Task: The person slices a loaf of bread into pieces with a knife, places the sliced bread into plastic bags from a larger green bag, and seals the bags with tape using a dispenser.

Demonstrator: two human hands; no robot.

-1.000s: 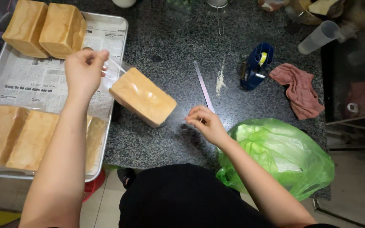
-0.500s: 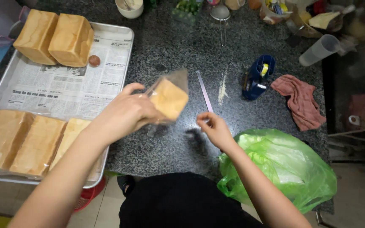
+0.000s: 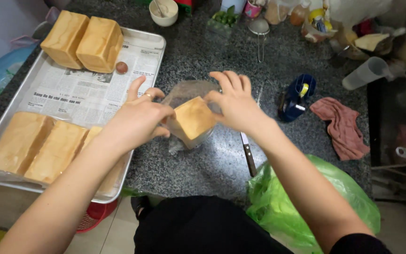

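Both hands (image 3: 139,120) around bagged loaf (image 3: 192,117)

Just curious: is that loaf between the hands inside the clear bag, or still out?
Inside, at least mostly: the loaf sits in the clear bag, film showing above and below it, both hands gripping its sides.

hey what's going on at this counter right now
A person holds a loaf of bread in a clear plastic bag over the dark granite counter, left hand on one side, right hand on the other. Beside them a metal tray lined with newspaper carries more loaves. A knife lies near the right forearm, by a green plastic bag.
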